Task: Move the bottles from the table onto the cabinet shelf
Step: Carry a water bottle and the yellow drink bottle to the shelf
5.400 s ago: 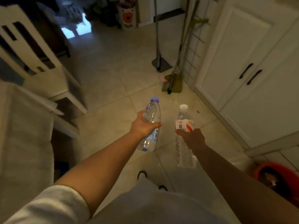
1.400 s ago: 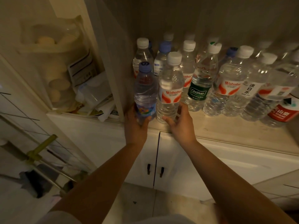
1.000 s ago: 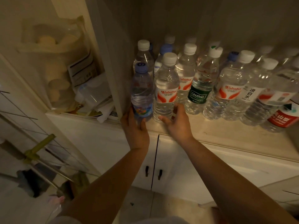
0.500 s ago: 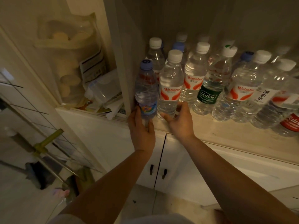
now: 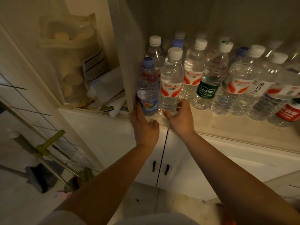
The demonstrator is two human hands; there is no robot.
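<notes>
Bottles down! The blue-capped bottle (image 5: 148, 88) and the white-capped Wahaha bottle (image 5: 171, 82) now stand upright on the cabinet shelf (image 5: 227, 125), side by side at the front of the row, just ahead of the fingertips of each hand. The left hand (image 5: 144, 125) is letting go: its fingers lie loose and fairly straight, fingertips at the bottle's base on the side by the cabinet post (image 5: 128, 62), thumb spread wide and off the plastic. The right hand (image 5: 180, 118) cups the foot of the white-capped bottle with relaxed, parted fingers; whether it presses the bottle I cannot tell, but it reads more as a steadying touch than a grip. Compared with half a second ago, both hands have slackened and slid lower, the left thumb has come clear, and the bottles sit planted rather than being nudged in. Several seconds back the pair was being carried across the floor, one in each fist. By my reading this delivery is finished: the two join the crowd of other bottles (image 5: 240, 82) beyond and to the right of the right hand, and both hands look ready to draw away for the next load.
</notes>
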